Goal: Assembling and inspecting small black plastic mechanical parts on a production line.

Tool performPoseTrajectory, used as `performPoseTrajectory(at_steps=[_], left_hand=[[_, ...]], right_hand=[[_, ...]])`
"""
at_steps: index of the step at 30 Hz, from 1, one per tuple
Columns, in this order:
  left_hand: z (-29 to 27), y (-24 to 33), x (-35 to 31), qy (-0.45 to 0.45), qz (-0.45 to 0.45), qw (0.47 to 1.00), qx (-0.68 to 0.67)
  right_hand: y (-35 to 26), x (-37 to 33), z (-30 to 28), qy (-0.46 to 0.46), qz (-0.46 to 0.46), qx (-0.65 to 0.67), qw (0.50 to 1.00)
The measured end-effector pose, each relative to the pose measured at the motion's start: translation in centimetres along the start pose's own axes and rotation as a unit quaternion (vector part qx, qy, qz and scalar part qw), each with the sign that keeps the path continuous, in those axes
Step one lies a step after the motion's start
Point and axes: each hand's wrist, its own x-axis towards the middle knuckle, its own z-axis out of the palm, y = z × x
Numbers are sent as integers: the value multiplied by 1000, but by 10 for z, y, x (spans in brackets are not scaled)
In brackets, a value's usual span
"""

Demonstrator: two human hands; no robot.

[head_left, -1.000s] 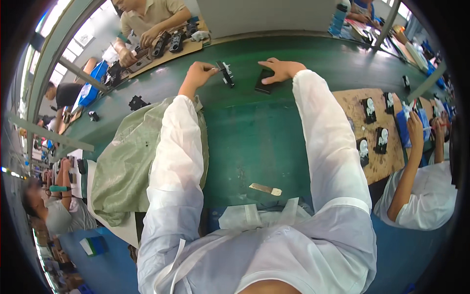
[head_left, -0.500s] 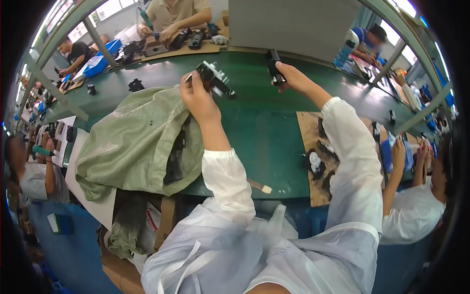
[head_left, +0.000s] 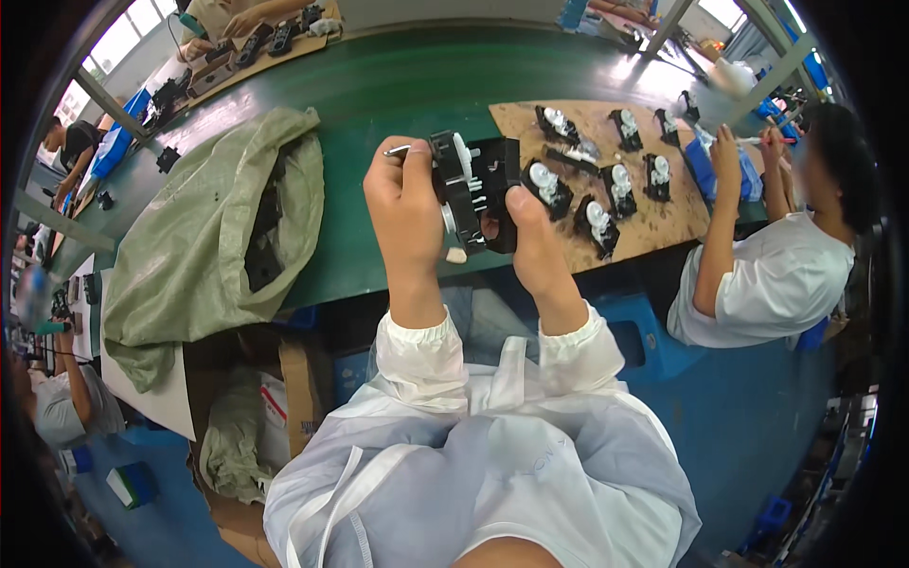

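Observation:
My left hand (head_left: 400, 213) is closed on a black plastic assembly with white gears and pegs (head_left: 458, 189). A thin metal pointed tool (head_left: 396, 150) also sticks out between its fingers; its kind cannot be made out. My right hand (head_left: 542, 246) grips a black plastic housing (head_left: 504, 166), thumb along its near side. The two pieces are held face to face above the table's front edge, the white pegs turned toward the housing. Whether they touch is hard to tell. Just behind them lies a small pale-tipped brush-like piece (head_left: 456, 255).
To the right, a brown board (head_left: 620, 222) carries several black assemblies with white gears (head_left: 597, 220). A green woven sack (head_left: 204, 227) with black parts inside lies on the green table (head_left: 379, 95) at left. A co-worker (head_left: 776, 275) sits close by on the right. Below stands an open carton (head_left: 301, 398).
Both hands have come back toward my body and together, bringing the gear assembly and the housing face to face. The view has turned right, showing more of the board.

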Motion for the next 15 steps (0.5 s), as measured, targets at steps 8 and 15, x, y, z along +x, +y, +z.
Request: performPoseTrajectory(at_steps=[8,15], left_hand=[[-10,0,-19,20,10,999,48],[-16,-10,-15,6,-12,997,71]], right_hand=[[14,-18,11,53,-33,36,997],[25,-9,6,66,-58,-6,996]])
